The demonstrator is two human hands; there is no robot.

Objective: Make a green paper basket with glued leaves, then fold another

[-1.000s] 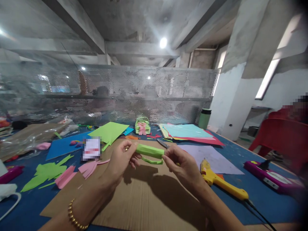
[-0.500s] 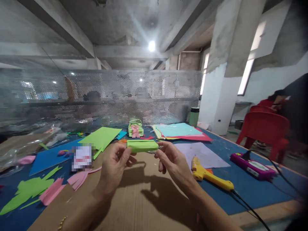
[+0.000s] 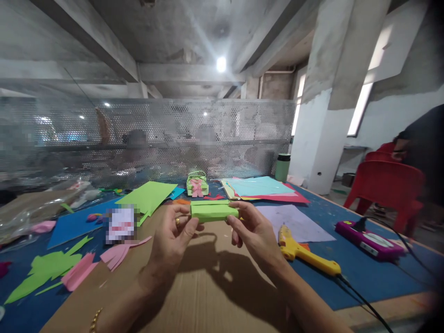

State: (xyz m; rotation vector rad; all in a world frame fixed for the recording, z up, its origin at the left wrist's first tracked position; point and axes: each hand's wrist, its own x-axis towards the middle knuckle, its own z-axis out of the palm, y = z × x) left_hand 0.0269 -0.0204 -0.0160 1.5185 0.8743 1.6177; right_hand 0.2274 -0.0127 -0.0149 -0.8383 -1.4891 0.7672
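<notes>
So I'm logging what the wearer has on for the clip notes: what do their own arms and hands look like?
Both forearms are bare, with no sleeves in view and no gloves. The left hand has a gold-coloured ring on one finger, and a gold bead bracelet sits on the left wrist. The right hand shows no ring, watch or band.

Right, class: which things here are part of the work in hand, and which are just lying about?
In hand:
left hand
right hand
green paper roll, held between both hands
cardboard sheet beneath them

Lying about:
yellow glue gun
pink paper scraps
stack of coloured sheets
green cup
purple device
</notes>
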